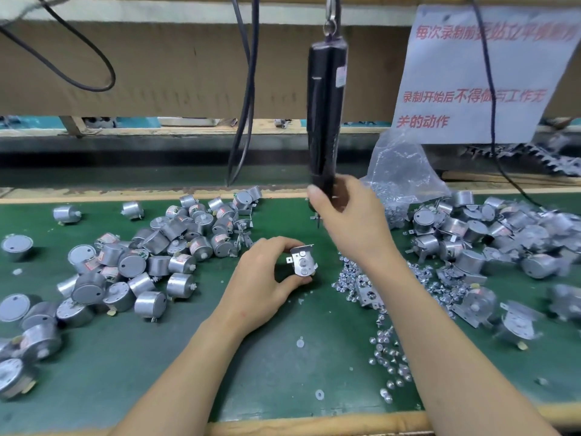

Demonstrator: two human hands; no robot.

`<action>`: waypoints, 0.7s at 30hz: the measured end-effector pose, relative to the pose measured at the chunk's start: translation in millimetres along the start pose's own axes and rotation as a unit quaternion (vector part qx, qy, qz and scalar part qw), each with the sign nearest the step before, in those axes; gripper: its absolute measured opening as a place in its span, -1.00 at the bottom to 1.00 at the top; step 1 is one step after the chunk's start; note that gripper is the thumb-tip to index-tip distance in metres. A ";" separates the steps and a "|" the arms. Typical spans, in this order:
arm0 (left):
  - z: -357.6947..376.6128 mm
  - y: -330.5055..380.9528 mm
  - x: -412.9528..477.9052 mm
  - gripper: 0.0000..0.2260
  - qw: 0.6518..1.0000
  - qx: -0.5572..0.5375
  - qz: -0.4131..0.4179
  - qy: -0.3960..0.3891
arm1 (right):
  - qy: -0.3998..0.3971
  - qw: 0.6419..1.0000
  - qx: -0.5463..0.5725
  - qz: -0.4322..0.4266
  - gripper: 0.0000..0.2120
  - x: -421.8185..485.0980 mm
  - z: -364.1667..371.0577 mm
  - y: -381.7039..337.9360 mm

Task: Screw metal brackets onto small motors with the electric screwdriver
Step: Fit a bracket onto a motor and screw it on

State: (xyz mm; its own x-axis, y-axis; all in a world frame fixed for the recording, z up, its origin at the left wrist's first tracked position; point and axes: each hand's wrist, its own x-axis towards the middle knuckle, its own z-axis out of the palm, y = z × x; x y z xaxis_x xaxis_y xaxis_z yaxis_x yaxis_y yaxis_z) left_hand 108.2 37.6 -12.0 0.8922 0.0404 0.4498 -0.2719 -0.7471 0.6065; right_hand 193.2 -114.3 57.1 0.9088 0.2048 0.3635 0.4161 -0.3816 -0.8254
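Near the middle of the green bench [267,372], held just above the mat: a small motor [303,265] with a metal bracket [301,250] across its upturned face. Pinched from the left side by the left hand [267,278], thumb at the near side, fingers curled over the far side.

Further back and a little to the right, closed round the lower end of the hanging electric screwdriver [325,114]: the right hand [349,215], thumb on the left of the black barrel, fingers wrapped behind it. Tool upright, hung from a hook above, bit end below the hand, clear of the motor.

Across the left half of the bench, out to the left edge: a loose heap of bare motors [141,262], round silver cans lying every way. Along the right side, toward the back right corner: a blurred heap of bracketed motors [471,237].

Between the right forearm and that heap, trailing toward the front edge: scattered screws [386,350], with a loose bracket [367,294] among them. Near the front middle: a few white washers [300,343].

At the back edge, right of the screwdriver: a crumpled clear plastic bag [399,165]. Above it, a paper notice [481,73] with red print. Left of the screwdriver, hanging black cables [248,89].
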 end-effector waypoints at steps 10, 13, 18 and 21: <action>-4.5 46.9 8.5 -0.58 0.995 -0.017 0.083 0.042 | -0.168 0.951 0.189 0.177 -0.86 -58.2 -51.3 -1.9; -0.1 60.6 10.6 -0.51 0.994 -0.028 0.099 0.022 | -0.158 0.938 0.231 0.204 -0.87 -63.8 -68.5 -2.7; 11.6 80.6 14.2 -0.41 0.996 -0.033 0.073 -0.024 | -0.049 0.863 0.384 0.325 -0.88 -65.2 -92.3 9.4; 14.2 79.5 16.4 -0.46 0.999 -0.027 0.026 -0.036 | 0.116 0.733 0.560 0.368 -0.78 -54.7 -116.2 16.4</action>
State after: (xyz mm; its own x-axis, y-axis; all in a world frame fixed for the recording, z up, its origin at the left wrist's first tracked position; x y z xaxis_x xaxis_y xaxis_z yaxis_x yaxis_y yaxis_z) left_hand 106.3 -30.6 34.3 0.8995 -0.0463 0.4344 -0.3354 -0.7103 0.6188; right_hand 153.8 -236.5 73.8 0.9090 0.1058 -0.4031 -0.3577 0.6945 -0.6243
